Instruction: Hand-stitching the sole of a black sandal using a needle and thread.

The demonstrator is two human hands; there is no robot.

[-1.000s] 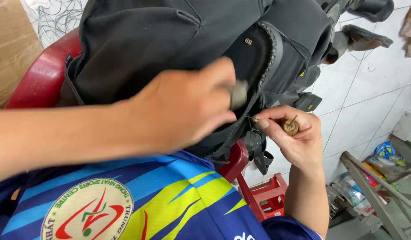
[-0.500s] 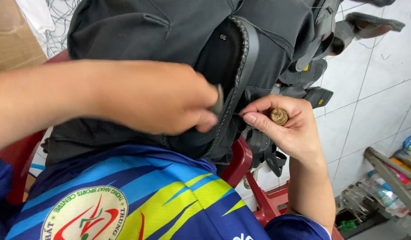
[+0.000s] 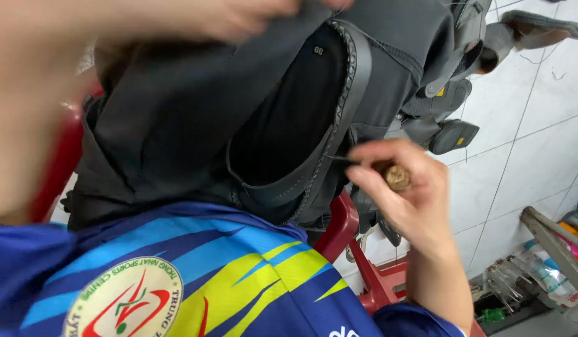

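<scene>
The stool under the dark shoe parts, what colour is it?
Red. The plastic stool shows best in the head view, below the right hand.

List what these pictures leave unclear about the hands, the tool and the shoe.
- Left hand: head view, blurred and cut off by the top edge; its grip cannot be told.
- Tool in the right hand: fingers hide all but the brown handle end and a thin dark tip.
- Tip's contact with the shoe sole: too small to tell.
- Shoe: dark cloth hides the upper.
</scene>
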